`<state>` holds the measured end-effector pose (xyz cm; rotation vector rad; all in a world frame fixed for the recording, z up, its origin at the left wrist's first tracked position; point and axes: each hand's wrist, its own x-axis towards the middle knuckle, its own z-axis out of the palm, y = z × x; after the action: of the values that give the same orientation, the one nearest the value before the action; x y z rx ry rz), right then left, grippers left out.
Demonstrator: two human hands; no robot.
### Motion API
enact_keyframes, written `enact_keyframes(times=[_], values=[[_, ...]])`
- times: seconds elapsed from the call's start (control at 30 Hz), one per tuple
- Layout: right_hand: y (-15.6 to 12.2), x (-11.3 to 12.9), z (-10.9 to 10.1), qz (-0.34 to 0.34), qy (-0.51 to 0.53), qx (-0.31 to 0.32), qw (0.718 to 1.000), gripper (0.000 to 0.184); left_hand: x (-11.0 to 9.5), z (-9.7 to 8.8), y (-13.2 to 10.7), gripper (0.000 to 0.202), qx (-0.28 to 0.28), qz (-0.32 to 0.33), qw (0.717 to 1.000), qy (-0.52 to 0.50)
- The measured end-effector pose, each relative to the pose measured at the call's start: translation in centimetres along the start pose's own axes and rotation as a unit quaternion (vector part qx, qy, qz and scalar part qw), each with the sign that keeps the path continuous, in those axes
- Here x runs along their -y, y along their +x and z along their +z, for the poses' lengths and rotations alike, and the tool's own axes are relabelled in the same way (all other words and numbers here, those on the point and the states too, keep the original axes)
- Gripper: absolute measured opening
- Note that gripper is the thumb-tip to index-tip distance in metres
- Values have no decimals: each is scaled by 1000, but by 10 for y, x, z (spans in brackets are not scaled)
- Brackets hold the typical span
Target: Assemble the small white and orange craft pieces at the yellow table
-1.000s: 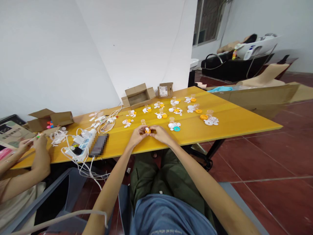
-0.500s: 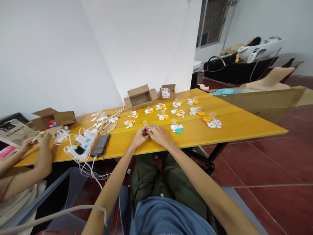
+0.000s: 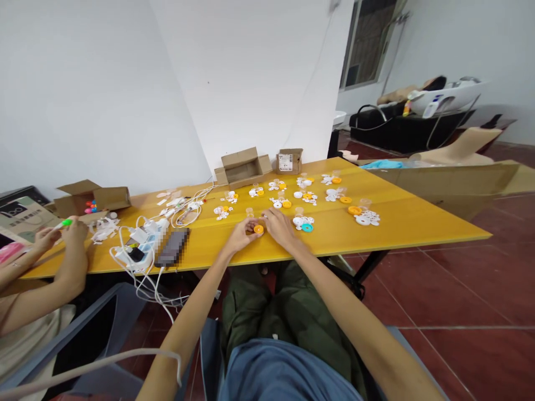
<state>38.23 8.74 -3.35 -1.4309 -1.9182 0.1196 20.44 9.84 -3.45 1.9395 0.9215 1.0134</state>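
Orange disc (image 3: 258,229) held in L hand (image 3: 239,236), R hand (image 3: 279,226) just beside.
Disc is pinched btwn thumb & fingers of L grip, near front edge of table (image 3: 346,234); fingers of R grip are bent, but whether anything is held there can't be told. Clear cup (image 3: 249,213) is seen just behind L hand. Teal disc (image 3: 307,228) w/ white pcs (image 3: 297,221) is set to right of R hand; more orange discs (image 3: 345,199) & white pcs are spread farther back. Phone (image 3: 173,248) is laid at left, nr power strip (image 3: 144,245).
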Motion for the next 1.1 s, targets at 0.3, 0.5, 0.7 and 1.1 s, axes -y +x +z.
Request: enact_keyframes(times=[0.3,0.5,0.7,1.1], values=[[-1,-5,-1,-62,46,-31,997,25,1,1,0,37,-32,16,999,17],[-7,23,-11,-37,67,61,995,22,2,1,0,42,-45,30,998,26],[0,40,-25,28,-30,148,988,29,3,2,0,53,-28,26,999,33],[14,47,-21,-3,-128,206,970,32,11,-1,1,54,-29,46,997,62]])
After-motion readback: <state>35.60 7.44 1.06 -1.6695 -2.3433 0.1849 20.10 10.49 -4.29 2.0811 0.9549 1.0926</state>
